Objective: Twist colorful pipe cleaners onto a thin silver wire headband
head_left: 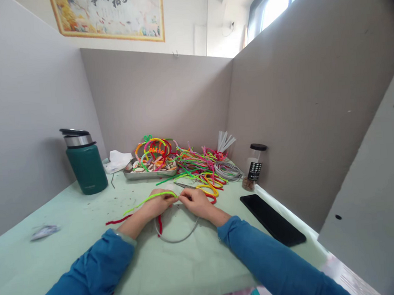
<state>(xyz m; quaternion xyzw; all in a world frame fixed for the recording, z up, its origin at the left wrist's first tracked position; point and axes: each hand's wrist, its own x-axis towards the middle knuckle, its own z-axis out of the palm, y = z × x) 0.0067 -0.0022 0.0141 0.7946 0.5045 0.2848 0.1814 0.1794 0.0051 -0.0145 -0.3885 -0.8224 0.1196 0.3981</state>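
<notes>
Head camera: two hands meet over a pale green table (56,267) inside a grey-walled booth, working a lime-green pipe cleaner (149,199).

The left hand (157,205) is closed on the lime-green pipe cleaner near its right end, and the right hand (196,201) pinches that same end with its fingertips; the strand trails off to the left, just above the tabletop; a red pipe cleaner (121,220) and a thin grey headband (177,237) lie under the wrists; behind them sit a metal tray (149,173) of finished loops and a bright heap of pipe cleaners (198,165); a green flask (85,163) stands at left, a small dark-lidded jar (255,165) and a black phone (272,219) at right; grey partitions (159,100) enclose the desk, with a framed picture (108,13) on the wall beyond and a window (281,0) at upper right.
</notes>
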